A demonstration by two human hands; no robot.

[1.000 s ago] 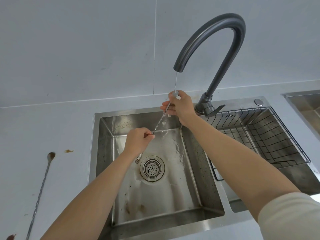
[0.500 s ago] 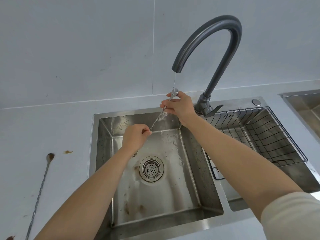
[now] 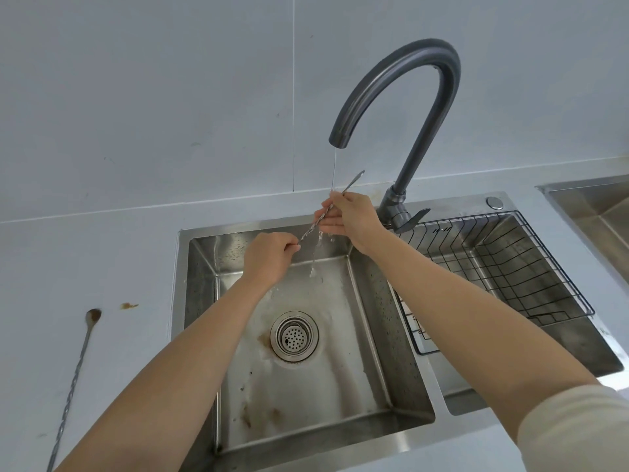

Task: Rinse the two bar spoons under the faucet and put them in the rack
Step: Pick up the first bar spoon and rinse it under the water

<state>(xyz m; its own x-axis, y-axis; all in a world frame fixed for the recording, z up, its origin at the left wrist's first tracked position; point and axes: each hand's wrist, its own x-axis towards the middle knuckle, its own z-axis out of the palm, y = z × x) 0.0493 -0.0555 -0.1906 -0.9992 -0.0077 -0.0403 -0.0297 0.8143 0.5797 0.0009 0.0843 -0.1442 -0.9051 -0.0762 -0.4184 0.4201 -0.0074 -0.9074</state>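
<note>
A thin twisted bar spoon [image 3: 316,222] slants across the left sink basin under a thin stream from the dark grey faucet [image 3: 401,97]. My left hand [image 3: 269,255] pinches its lower end, and my right hand [image 3: 350,216] grips it near the top, with the tip sticking out above my fingers. Water splashes off the handle between my hands. A second bar spoon [image 3: 76,376] lies on the counter at the far left, its bowl stained brown. The black wire rack [image 3: 503,267] sits in the right basin, with nothing in it.
The steel sink [image 3: 340,413] has a round drain strainer [image 3: 294,336] and brown stains on its floor. A brown spot [image 3: 129,305] marks the counter near the second spoon. Another steel basin [image 3: 592,206] shows at the right edge. A tiled wall rises behind.
Both hands have slid the spoon up and to the right, so its tip now pokes out above my right hand. My left hand rose with it.
</note>
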